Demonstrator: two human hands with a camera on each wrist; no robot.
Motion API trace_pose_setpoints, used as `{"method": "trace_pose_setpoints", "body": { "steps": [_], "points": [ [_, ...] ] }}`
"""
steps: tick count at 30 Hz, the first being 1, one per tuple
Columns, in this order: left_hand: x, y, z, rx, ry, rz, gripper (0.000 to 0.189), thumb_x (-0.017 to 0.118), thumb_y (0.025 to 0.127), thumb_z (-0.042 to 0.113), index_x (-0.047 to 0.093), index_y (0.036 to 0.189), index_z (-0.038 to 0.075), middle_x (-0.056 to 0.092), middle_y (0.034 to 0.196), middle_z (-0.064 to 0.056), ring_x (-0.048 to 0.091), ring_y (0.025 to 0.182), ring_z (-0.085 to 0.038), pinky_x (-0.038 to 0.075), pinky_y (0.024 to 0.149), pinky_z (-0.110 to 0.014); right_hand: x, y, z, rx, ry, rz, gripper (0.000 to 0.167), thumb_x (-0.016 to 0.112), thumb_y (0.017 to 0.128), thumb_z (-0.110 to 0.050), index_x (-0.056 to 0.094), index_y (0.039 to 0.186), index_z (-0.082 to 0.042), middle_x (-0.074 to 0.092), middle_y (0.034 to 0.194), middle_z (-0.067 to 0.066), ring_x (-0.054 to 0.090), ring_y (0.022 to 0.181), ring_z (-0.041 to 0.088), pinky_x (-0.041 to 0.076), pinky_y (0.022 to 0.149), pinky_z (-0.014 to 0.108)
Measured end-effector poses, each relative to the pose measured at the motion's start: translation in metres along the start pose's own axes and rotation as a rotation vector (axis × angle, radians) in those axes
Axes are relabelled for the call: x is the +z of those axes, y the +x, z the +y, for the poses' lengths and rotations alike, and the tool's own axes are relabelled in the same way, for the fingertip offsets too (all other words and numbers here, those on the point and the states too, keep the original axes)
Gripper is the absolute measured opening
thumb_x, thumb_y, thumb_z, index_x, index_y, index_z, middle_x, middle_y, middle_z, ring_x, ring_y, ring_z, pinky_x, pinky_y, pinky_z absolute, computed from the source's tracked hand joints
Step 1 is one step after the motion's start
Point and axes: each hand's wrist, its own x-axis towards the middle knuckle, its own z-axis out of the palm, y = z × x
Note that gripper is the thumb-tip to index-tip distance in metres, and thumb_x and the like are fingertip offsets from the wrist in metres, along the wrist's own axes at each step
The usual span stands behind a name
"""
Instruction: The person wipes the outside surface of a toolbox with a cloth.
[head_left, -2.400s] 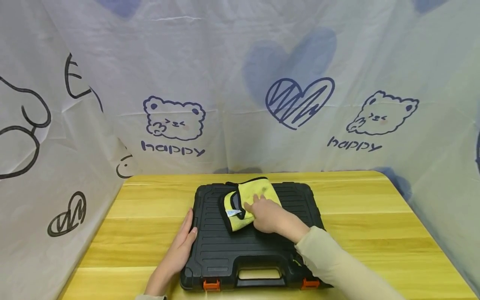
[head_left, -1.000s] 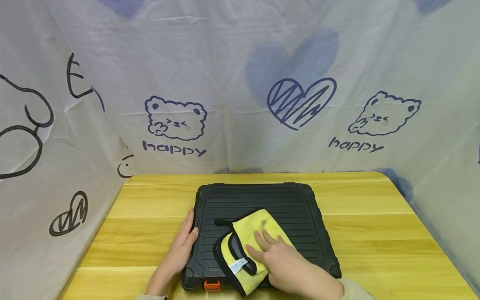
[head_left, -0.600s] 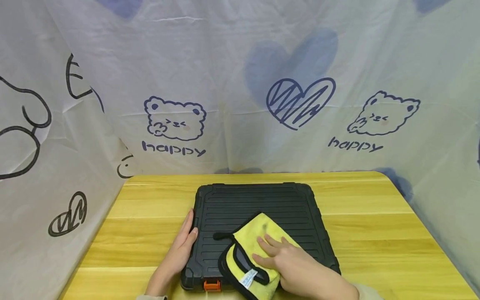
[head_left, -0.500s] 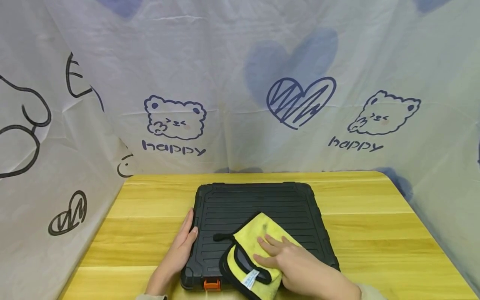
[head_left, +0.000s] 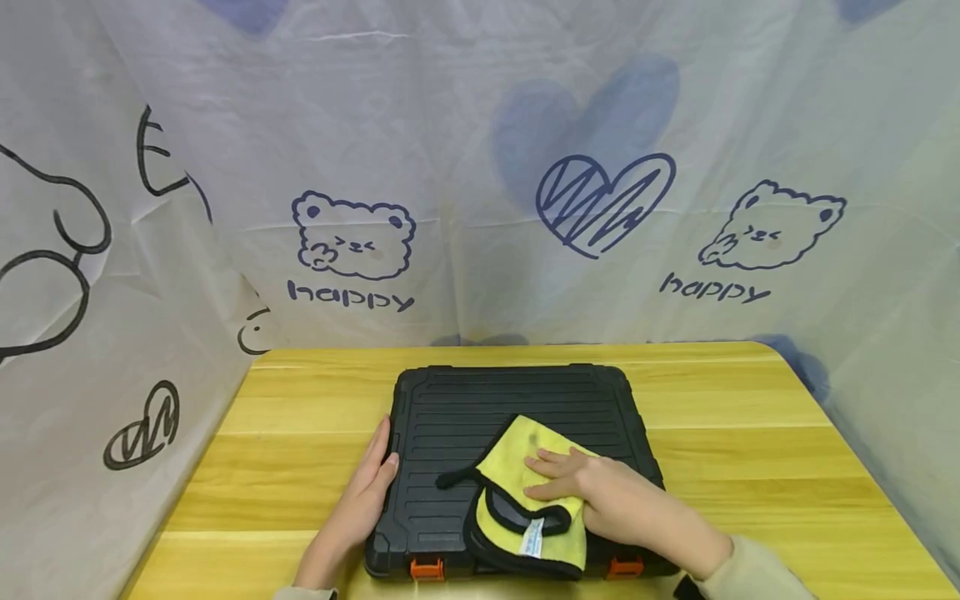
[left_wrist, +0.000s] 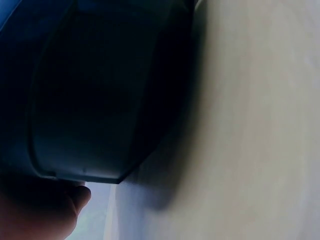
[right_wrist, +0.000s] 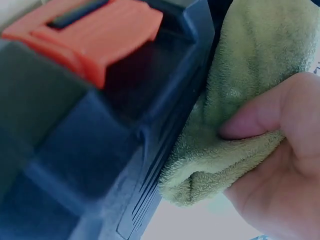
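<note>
A black ribbed tool case (head_left: 442, 417) with orange latches lies flat on the table. My left hand (head_left: 362, 492) rests along its left side, fingers straight and the thumb near the top edge. In the left wrist view part of that hand (left_wrist: 45, 210) touches the case's dark side wall (left_wrist: 90, 100). A folded yellow cloth (head_left: 517, 467) with black edging and a white tag lies on the front part of the lid. My right hand (head_left: 600, 487) presses on it with spread fingers. The right wrist view shows a cloth fold (right_wrist: 220, 160) held between thumb and fingers.
The left orange latch (head_left: 427, 570) and right orange latch (head_left: 625, 568) sit on the front edge. The cloth covers much of the case's handle area. The wood-grain table (head_left: 750, 467) extends on both sides. A white printed curtain (head_left: 465, 167) hangs behind and at the sides.
My right hand has brought the cloth from the lid's rear to its front, then slightly right, turning it. The right latch shows again. My left hand has stayed in place.
</note>
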Motion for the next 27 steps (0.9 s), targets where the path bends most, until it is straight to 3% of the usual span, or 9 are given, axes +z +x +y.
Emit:
{"method": "trace_pose_setpoints", "body": {
  "steps": [2, 3, 6, 9, 11, 13, 16, 23, 27],
  "points": [
    [0.0, 0.0, -0.001, -0.002, 0.0, 0.003, 0.059, 0.031, 0.11, 0.024, 0.003, 0.16, 0.006, 0.0, 0.165, -0.017, -0.002, 0.15, -0.036, 0.002, 0.117, -0.059, -0.002, 0.003, 0.005, 0.015, 0.009, 0.002, 0.083, 0.04, 0.071, 0.027, 0.067, 0.132, -0.022, 0.045, 0.151, 0.003, 0.039, 0.139, 0.035, 0.02, 0.04, 0.023],
    [0.001, 0.001, -0.001, -0.003, 0.0, 0.002, 0.059, 0.031, 0.11, 0.025, 0.003, 0.159, 0.006, 0.0, 0.165, -0.017, -0.002, 0.15, -0.036, 0.002, 0.117, -0.059, -0.003, 0.005, 0.008, 0.02, 0.0, 0.007, 0.082, 0.04, 0.071, 0.027, 0.066, 0.133, -0.021, 0.045, 0.151, 0.004, 0.038, 0.14, 0.035, 0.03, 0.041, 0.023],
    [0.001, 0.002, -0.002, 0.0, 0.002, 0.002, 0.059, 0.031, 0.11, 0.025, 0.003, 0.16, 0.006, 0.0, 0.165, -0.016, -0.002, 0.15, -0.036, 0.002, 0.117, -0.058, -0.009, 0.011, 0.019, 0.041, -0.025, 0.022, 0.081, 0.039, 0.071, 0.027, 0.066, 0.133, -0.017, 0.045, 0.151, 0.006, 0.037, 0.141, 0.032, 0.056, 0.074, 0.033],
    [0.002, 0.003, -0.003, 0.003, -0.003, 0.001, 0.059, 0.031, 0.11, 0.025, 0.003, 0.16, 0.008, -0.001, 0.165, -0.016, -0.002, 0.15, -0.036, 0.003, 0.117, -0.058, -0.015, 0.017, 0.033, 0.067, -0.065, 0.044, 0.079, 0.039, 0.071, 0.026, 0.065, 0.133, -0.014, 0.045, 0.151, 0.009, 0.038, 0.141, 0.032, 0.048, 0.095, 0.047],
    [0.002, 0.003, -0.003, 0.004, -0.008, 0.003, 0.059, 0.031, 0.11, 0.025, 0.003, 0.16, 0.009, -0.001, 0.165, -0.016, -0.002, 0.15, -0.035, 0.002, 0.117, -0.058, -0.02, 0.021, 0.041, 0.086, -0.058, 0.059, 0.077, 0.038, 0.071, 0.025, 0.065, 0.133, -0.012, 0.046, 0.151, 0.012, 0.04, 0.139, 0.035, 0.05, 0.075, 0.035],
    [0.003, 0.004, -0.003, 0.002, -0.014, 0.003, 0.059, 0.03, 0.11, 0.025, 0.003, 0.16, 0.009, -0.001, 0.165, -0.016, -0.002, 0.15, -0.035, 0.002, 0.117, -0.058, -0.024, 0.025, 0.049, 0.109, -0.052, 0.073, 0.075, 0.038, 0.072, 0.024, 0.066, 0.133, -0.011, 0.046, 0.15, 0.013, 0.04, 0.138, 0.036, 0.039, 0.06, 0.029],
    [0.003, 0.004, -0.004, -0.001, -0.011, 0.003, 0.059, 0.03, 0.11, 0.025, 0.002, 0.16, 0.008, -0.001, 0.165, -0.016, -0.002, 0.15, -0.036, 0.002, 0.117, -0.058, -0.029, 0.029, 0.057, 0.139, -0.036, 0.086, 0.073, 0.038, 0.073, 0.023, 0.066, 0.132, -0.009, 0.046, 0.15, 0.014, 0.041, 0.138, 0.036, 0.025, 0.048, 0.026],
    [0.001, 0.002, -0.003, 0.0, 0.002, 0.003, 0.059, 0.029, 0.111, 0.025, 0.001, 0.159, 0.007, -0.002, 0.165, -0.018, -0.002, 0.15, -0.038, 0.003, 0.117, -0.059, -0.041, 0.037, 0.069, 0.177, -0.074, 0.094, 0.069, 0.04, 0.075, 0.02, 0.066, 0.132, -0.008, 0.046, 0.149, 0.017, 0.041, 0.137, 0.039, 0.04, 0.075, 0.035],
    [0.001, 0.001, -0.002, -0.005, 0.009, 0.004, 0.059, 0.029, 0.111, 0.024, 0.002, 0.16, 0.007, -0.001, 0.165, -0.017, -0.001, 0.15, -0.037, 0.003, 0.117, -0.059, -0.044, 0.041, 0.074, 0.208, -0.071, 0.102, 0.068, 0.04, 0.076, 0.019, 0.066, 0.132, -0.008, 0.044, 0.15, 0.02, 0.049, 0.128, 0.043, 0.04, 0.074, 0.036]
  ]
}}
